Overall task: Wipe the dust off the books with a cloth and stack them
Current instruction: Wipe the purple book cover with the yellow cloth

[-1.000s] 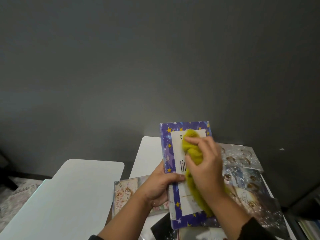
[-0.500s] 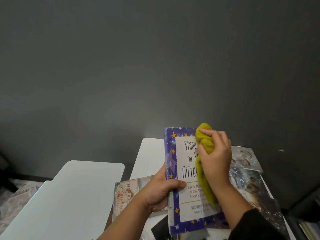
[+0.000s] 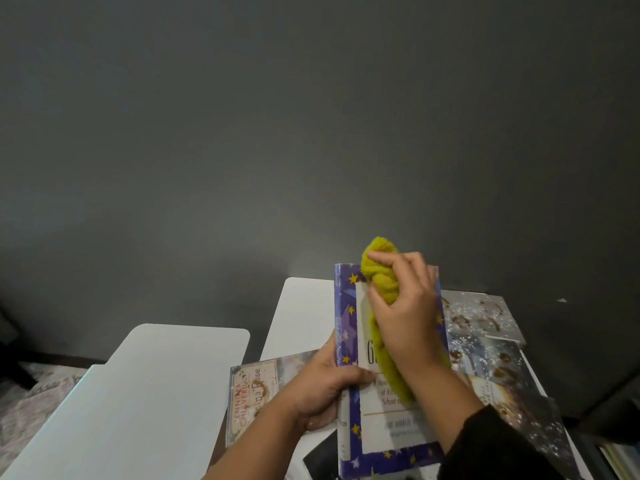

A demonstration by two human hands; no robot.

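A blue book with yellow stars and a white title panel [image 3: 377,420] is held tilted up over the white table [image 3: 301,313]. My left hand [image 3: 325,386] grips its spine edge, thumb on the cover. My right hand [image 3: 405,310] clutches a bunched yellow-green cloth [image 3: 379,271] and presses it on the upper part of the cover, hiding most of the title. A pale book with red lettering [image 3: 254,393] lies flat to the left, under my left hand.
Several glittery silver books [image 3: 481,313] lie spread on the right of the table. A dark object [image 3: 320,459] pokes out under the blue book. A second white tabletop [image 3: 138,393] stands to the left. A dark grey wall rises behind.
My right hand has moved the cloth up the cover, from the middle to the book's top edge. The left hand keeps its grip on the spine.
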